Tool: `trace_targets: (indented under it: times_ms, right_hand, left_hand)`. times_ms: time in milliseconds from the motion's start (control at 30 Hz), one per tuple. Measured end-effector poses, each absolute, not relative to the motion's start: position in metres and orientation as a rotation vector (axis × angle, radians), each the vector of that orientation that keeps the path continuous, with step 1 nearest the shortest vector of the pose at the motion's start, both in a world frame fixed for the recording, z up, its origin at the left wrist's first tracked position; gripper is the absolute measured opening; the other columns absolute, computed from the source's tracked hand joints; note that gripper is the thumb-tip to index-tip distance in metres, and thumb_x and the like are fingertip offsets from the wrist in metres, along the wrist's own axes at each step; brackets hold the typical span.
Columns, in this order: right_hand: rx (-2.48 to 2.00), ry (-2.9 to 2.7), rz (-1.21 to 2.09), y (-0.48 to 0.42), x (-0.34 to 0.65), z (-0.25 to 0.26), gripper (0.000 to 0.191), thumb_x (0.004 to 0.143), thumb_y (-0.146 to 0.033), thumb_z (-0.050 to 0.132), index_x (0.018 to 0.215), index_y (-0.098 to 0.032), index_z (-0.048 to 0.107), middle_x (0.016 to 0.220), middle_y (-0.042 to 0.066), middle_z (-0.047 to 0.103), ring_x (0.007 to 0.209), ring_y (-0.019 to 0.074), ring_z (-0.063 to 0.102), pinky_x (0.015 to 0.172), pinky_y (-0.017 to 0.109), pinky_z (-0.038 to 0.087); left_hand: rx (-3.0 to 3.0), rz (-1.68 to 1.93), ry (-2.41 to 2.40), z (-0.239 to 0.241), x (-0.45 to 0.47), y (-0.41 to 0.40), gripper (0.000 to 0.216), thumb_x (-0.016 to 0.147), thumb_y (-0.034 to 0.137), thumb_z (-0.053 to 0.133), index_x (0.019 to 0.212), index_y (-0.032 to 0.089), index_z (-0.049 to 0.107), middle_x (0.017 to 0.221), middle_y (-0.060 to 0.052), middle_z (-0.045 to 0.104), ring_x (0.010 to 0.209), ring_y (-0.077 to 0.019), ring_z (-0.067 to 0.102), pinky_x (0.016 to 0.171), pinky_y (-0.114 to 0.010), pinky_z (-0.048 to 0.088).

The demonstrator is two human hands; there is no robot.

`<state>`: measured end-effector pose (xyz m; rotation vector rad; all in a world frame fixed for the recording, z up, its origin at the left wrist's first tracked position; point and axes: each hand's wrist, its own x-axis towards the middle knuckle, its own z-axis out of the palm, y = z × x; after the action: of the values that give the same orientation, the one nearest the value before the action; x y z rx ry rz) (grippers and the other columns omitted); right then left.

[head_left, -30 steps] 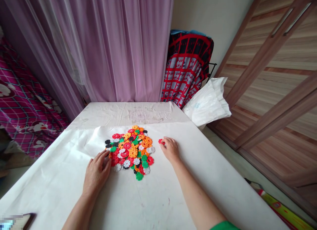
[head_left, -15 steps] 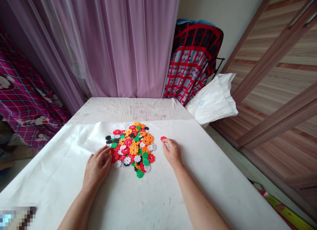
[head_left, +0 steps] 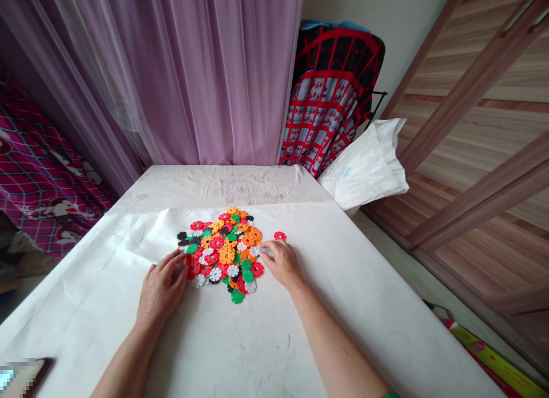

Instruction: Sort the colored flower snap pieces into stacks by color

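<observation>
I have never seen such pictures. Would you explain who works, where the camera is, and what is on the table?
No machine here: these are a person's bare left hand and right hand, seen from a head-worn camera. On the white-covered table lies a pile of small, notched, plastic-looking discs in several colours. The left hand is at its left edge, the right hand at a pale notched disc on the right. One red notched disc lies apart. Whether anything is gripped is unclear.
</observation>
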<state>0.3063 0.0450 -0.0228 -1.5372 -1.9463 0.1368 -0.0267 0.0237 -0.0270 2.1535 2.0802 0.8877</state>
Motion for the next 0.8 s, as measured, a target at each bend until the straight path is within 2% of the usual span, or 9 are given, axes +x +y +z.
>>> trace_targets:
  times_ms: [167,333,500,633,800]
  right_hand:
    - [-1.581,-1.875,0.018,0.021,0.316,-0.024,0.016,0.084,-0.016,0.065,0.095,-0.025,0.072,0.098,0.004,0.077,0.092,0.0222,0.066,0.085,0.033,0.048]
    - [-1.571,-1.896,-0.005,0.002,0.321,-0.028,0.017,0.082,-0.011,0.063,0.091,-0.023,0.071,0.1,0.005,0.076,0.093,0.0235,0.064,0.085,0.035,0.048]
    - [-1.518,-1.838,-0.022,0.006,0.322,-0.029,0.013,0.082,-0.013,0.062,0.089,-0.022,0.069,0.099,0.007,0.075,0.092,0.0235,0.065,0.085,0.036,0.049]
    - [-1.453,-1.805,0.003,0.019,0.31,-0.026,0.015,0.086,-0.015,0.061,0.094,-0.024,0.07,0.104,0.006,0.076,0.098,0.0229,0.066,0.089,0.035,0.05]
    - [-1.477,-1.872,0.101,0.034,0.291,-0.022,0.017,0.084,-0.016,0.068,0.098,-0.026,0.071,0.114,0.003,0.076,0.109,0.0235,0.064,0.094,0.037,0.048]
  left_hand:
    - [2.16,0.876,2.073,-0.026,-0.027,0.023,0.047,0.092,0.049,0.041,0.115,0.026,0.075,0.136,-0.007,0.069,0.107,-0.0281,0.07,0.1,-0.047,0.052]
    - [2.166,0.879,2.058,-0.023,-0.025,0.023,0.049,0.093,0.051,0.04,0.113,0.025,0.075,0.136,-0.009,0.069,0.106,-0.0293,0.07,0.099,-0.048,0.052]
    - [2.168,0.879,2.034,-0.019,-0.024,0.022,0.049,0.092,0.05,0.04,0.113,0.023,0.075,0.135,-0.01,0.07,0.104,-0.0285,0.07,0.097,-0.046,0.052]
    - [2.165,0.874,2.039,-0.018,-0.023,0.022,0.047,0.092,0.048,0.04,0.112,0.024,0.075,0.135,-0.009,0.069,0.101,-0.0274,0.071,0.096,-0.045,0.052]
    - [2.167,0.875,2.048,-0.018,-0.021,0.022,0.046,0.092,0.047,0.04,0.113,0.024,0.075,0.136,-0.008,0.069,0.102,-0.0269,0.071,0.098,-0.045,0.05]
